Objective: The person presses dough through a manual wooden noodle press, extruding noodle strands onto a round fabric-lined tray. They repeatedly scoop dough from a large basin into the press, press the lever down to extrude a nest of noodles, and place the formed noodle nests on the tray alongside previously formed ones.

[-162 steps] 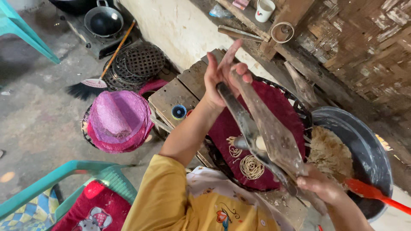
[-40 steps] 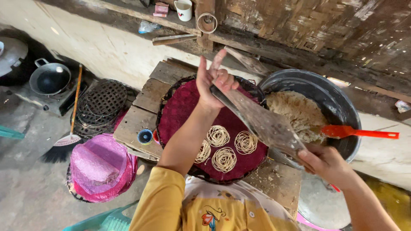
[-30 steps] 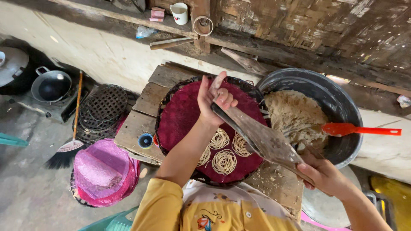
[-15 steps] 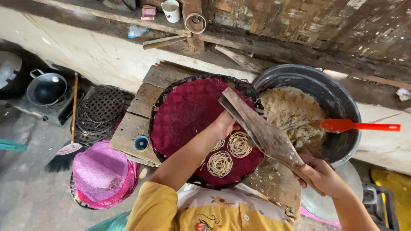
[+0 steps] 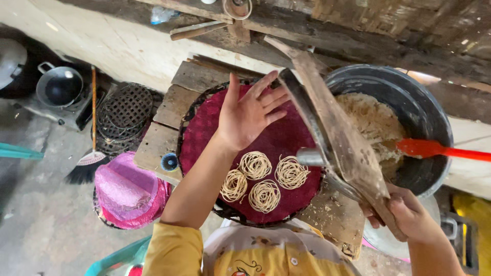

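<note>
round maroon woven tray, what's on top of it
Four coiled noodle nests lie on the round maroon woven tray. The left hand and wooden press hover above, hiding parts of its surface.

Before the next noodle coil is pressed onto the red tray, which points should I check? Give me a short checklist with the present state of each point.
1. Right hand grips the lower handle of the wooden press: ok.
2. Left hand is open, palm up, above the red tray, not on the press: not ok for pressing.
3. Free space on the tray: ok; the four noodle coils fill only the near part.
4. Metal nozzle is over the tray, beside the coils: ok.
5. Dough inside the press: cannot tell.
6. Dough supply in the dark basin, with the red spatula in it: ok.
</note>
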